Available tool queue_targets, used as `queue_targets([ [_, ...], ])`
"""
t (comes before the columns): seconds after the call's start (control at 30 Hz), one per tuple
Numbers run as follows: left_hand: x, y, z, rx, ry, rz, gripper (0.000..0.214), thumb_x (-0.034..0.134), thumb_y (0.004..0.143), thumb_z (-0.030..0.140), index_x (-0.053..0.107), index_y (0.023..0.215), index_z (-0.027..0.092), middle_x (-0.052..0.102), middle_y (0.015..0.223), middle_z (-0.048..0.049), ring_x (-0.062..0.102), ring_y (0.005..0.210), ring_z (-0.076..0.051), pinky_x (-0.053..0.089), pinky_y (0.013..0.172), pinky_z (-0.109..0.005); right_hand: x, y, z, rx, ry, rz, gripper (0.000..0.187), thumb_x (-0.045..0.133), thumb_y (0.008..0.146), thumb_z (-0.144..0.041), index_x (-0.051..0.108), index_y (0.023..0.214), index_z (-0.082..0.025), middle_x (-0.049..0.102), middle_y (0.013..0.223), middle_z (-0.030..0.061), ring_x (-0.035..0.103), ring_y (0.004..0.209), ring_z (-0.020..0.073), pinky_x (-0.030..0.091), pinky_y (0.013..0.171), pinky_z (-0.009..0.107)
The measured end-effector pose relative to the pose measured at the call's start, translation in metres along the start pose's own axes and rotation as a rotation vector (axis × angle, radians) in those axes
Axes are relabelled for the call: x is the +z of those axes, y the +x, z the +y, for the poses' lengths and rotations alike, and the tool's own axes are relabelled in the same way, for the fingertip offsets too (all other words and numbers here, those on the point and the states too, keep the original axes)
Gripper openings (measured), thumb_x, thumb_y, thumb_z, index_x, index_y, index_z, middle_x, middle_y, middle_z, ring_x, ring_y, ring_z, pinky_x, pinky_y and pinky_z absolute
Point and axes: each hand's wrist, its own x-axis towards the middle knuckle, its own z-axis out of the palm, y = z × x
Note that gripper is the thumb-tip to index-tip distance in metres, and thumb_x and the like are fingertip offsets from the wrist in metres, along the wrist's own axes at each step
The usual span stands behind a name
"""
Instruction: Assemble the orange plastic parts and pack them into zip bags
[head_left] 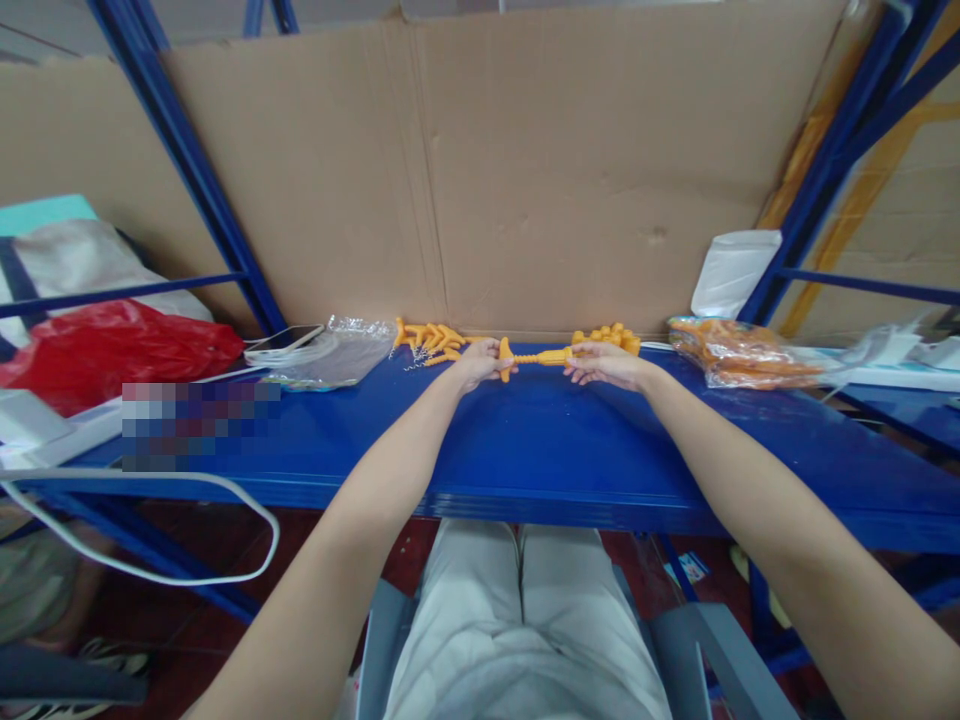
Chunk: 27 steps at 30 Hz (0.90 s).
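An orange corkscrew (529,358) lies level between my two hands, just above the blue shelf. My left hand (478,365) is closed on its crosswise handle end. At the other end, the fingers of my right hand (604,364) pinch the straight orange sleeve part (556,356). A ridged orange stretch shows between the two ends. Behind my left hand is a pile of orange corkscrew handles (429,338) with bare metal spirals. Partly hidden behind my right hand, several orange pieces (616,335) stand grouped together.
Cardboard (570,170) walls the back of the blue shelf (540,440). On the right lies a clear bag of orange parts (739,350). Leftward are a flat clear plastic bag (352,352), a phone (287,340), a red bag (124,350) and a looped white cable (259,500).
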Motion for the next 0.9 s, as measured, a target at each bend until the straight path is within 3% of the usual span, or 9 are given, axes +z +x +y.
queue_targets([
  [0.1,0.002,-0.003,0.002,0.004,0.004,0.005,0.025,0.066,0.079,-0.005,0.051,0.085,0.014,0.065,0.066,0.0018,0.067,0.060,-0.009,0.052,0.065,-0.021,0.002,0.001,0.000,0.014,-0.005,-0.006,0.013,0.060,0.093,-0.027,0.061,0.092,-0.014,0.066,0.071,0.0047,0.059,0.056,0.0079,0.052,0.056,0.017],
  [0.23,0.003,-0.005,0.003,0.012,-0.001,-0.005,0.025,0.067,0.078,-0.005,0.052,0.085,0.014,0.065,0.066,0.0016,0.066,0.059,-0.009,0.051,0.065,-0.021,0.006,0.005,0.001,0.093,-0.047,-0.003,0.042,0.045,0.097,-0.051,0.061,0.085,-0.015,0.060,0.057,0.0049,0.050,0.043,0.0098,0.046,0.042,0.021],
  [0.33,0.002,-0.003,0.001,0.009,0.010,0.011,0.024,0.066,0.079,-0.006,0.053,0.086,0.014,0.066,0.066,0.0014,0.067,0.061,-0.010,0.053,0.070,-0.025,0.009,0.008,0.003,0.128,-0.084,0.001,0.051,0.037,0.097,-0.059,0.061,0.087,-0.014,0.059,0.056,0.0059,0.049,0.041,0.0105,0.042,0.039,0.022],
  [0.5,0.002,-0.003,0.001,0.003,0.024,0.008,0.024,0.066,0.080,-0.005,0.052,0.085,0.014,0.064,0.066,0.0024,0.067,0.062,-0.010,0.055,0.073,-0.026,0.012,0.005,0.000,0.104,-0.023,0.012,0.037,0.040,0.099,-0.050,0.056,0.096,-0.017,0.069,0.072,0.0070,0.056,0.047,0.0104,0.045,0.044,0.020],
  [0.63,0.003,-0.003,0.002,-0.002,0.031,0.033,0.023,0.063,0.081,-0.006,0.051,0.085,0.014,0.064,0.067,0.0020,0.067,0.061,-0.009,0.055,0.071,-0.025,0.011,-0.002,-0.006,0.084,0.062,-0.039,0.014,0.052,0.097,-0.028,0.054,0.105,-0.017,0.072,0.082,0.0065,0.064,0.059,0.0106,0.052,0.056,0.020],
  [0.7,0.002,-0.002,0.002,-0.001,0.019,0.026,0.024,0.064,0.081,-0.006,0.051,0.085,0.014,0.065,0.067,0.0020,0.067,0.060,-0.008,0.054,0.067,-0.022,0.011,-0.003,-0.007,0.070,0.058,-0.032,0.012,0.055,0.094,-0.018,0.055,0.106,-0.017,0.071,0.082,0.0058,0.064,0.061,0.0098,0.052,0.058,0.019],
  [0.8,0.001,-0.002,0.000,0.008,-0.002,-0.003,0.027,0.067,0.079,-0.006,0.050,0.085,0.014,0.065,0.064,0.0027,0.067,0.059,-0.009,0.053,0.064,-0.020,0.012,-0.004,-0.007,0.057,-0.001,-0.028,0.009,0.052,0.095,-0.022,0.058,0.095,-0.015,0.070,0.079,0.0080,0.061,0.058,0.0099,0.051,0.056,0.019],
  [0.9,0.000,-0.002,0.000,0.004,0.002,-0.009,0.027,0.067,0.078,-0.006,0.049,0.084,0.014,0.064,0.063,0.0033,0.067,0.058,-0.009,0.053,0.063,-0.020,0.013,-0.003,-0.005,0.037,-0.080,-0.029,0.023,0.050,0.097,-0.033,0.058,0.085,-0.015,0.067,0.070,0.0081,0.054,0.048,0.0095,0.046,0.045,0.020],
])
